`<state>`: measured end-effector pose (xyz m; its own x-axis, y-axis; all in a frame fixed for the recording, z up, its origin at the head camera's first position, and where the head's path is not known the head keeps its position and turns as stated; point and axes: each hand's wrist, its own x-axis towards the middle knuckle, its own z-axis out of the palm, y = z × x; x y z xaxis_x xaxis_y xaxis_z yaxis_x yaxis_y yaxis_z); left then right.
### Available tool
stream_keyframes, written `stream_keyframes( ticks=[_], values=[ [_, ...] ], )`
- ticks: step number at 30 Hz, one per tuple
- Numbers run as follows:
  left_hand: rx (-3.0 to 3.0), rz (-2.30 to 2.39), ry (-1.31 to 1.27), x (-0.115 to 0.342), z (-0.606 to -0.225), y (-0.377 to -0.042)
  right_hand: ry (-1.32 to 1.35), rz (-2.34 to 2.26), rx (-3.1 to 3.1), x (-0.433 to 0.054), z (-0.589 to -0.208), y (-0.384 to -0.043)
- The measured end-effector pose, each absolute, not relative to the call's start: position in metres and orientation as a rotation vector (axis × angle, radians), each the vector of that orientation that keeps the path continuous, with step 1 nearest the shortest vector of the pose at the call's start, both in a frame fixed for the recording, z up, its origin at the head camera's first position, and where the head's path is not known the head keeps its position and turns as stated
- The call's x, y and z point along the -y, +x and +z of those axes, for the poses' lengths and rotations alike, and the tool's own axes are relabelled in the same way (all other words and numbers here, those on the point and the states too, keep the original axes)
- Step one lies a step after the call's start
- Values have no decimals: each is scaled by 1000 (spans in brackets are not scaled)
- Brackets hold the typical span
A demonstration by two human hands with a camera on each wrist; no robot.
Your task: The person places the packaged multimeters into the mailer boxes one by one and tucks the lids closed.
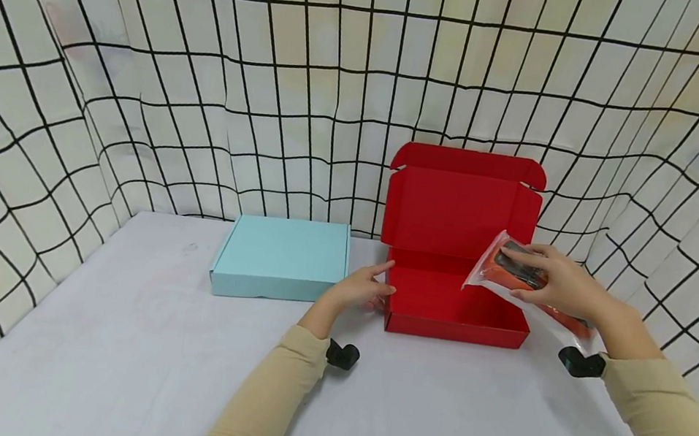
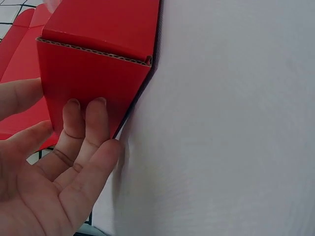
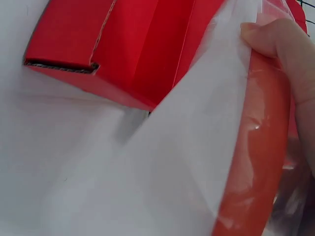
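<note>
My left hand [image 1: 358, 289] reaches to the left side of an open red cardboard box [image 1: 455, 331]. In the left wrist view, several fingertips [image 2: 100, 104] rest against the box's outer side wall, some bent a little, and none wraps over it. Over the box's right side, my right hand [image 1: 556, 281] pinches a clear plastic bag [image 1: 482, 271] between thumb and fingers. Inside the bag is a long orange item [image 3: 263, 128] with a dark grey part on top; its kind does not show. The bag slants across the box's right wall.
A closed light blue box [image 1: 281, 253] lies left of the red one on a white-covered table [image 1: 127, 343]. The red box's raised lid [image 1: 457, 206] stands at the back. White cloth with black grid lines [image 1: 313, 88] hangs behind and at both sides.
</note>
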<state>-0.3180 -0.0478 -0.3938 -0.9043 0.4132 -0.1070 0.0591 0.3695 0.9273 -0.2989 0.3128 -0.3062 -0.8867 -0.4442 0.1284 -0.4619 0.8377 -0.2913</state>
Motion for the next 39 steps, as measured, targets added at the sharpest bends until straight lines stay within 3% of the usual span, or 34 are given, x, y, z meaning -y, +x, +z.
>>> stream_keyframes(
  ticks=[39],
  values=[
    [-2204, 1529, 398, 52, -394, -318, 1100, 523, 2953, -235, -325, -342]
  ],
)
